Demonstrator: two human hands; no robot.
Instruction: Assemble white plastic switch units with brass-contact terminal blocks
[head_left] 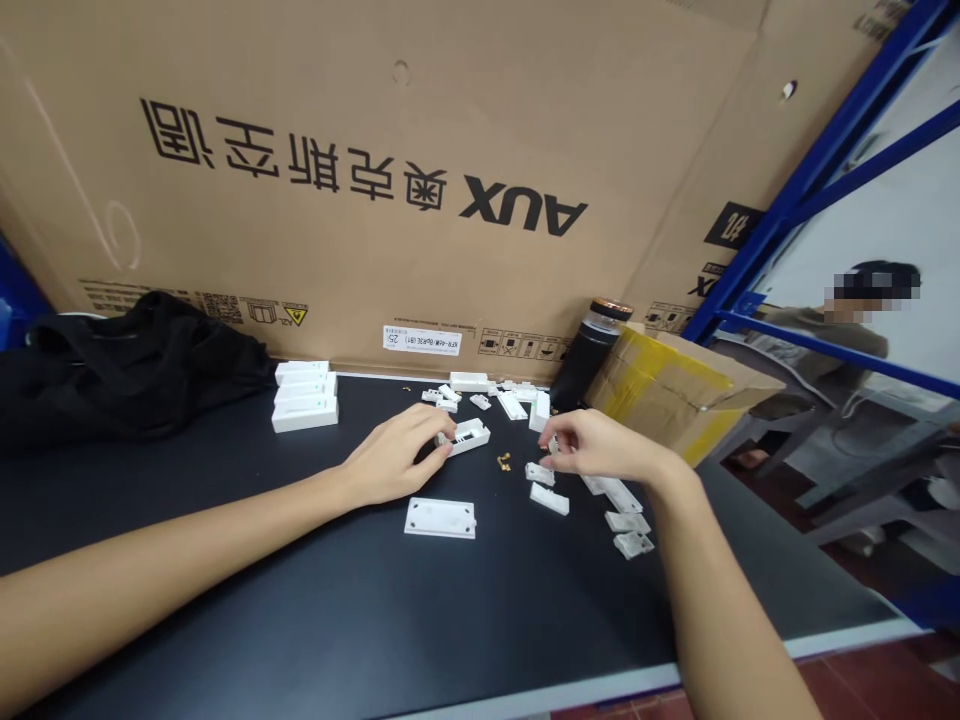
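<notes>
My left hand [401, 452] grips the left end of an open white plastic housing [471, 436] between thumb and fingers, on the dark tabletop. My right hand [589, 445] is over the small white parts on the right, its fingers curled together in a pinch; what they hold, if anything, is too small to make out. Just below its fingertips lie a small white plastic piece [540, 473] and a white strip-shaped piece [550, 499]. Between the hands are a few small brass pieces [504, 462]. Nearer me lies a flat white cover plate [440, 518] with dark corner holes.
Stacked white housings [306, 410] stand at the left beside a black cloth [135, 370]. More white parts [628, 522] lie at the right. A black bottle [589, 350] and a taped carton [675, 385] stand behind. Beyond the blue rack [795, 205] sits another person [817, 345].
</notes>
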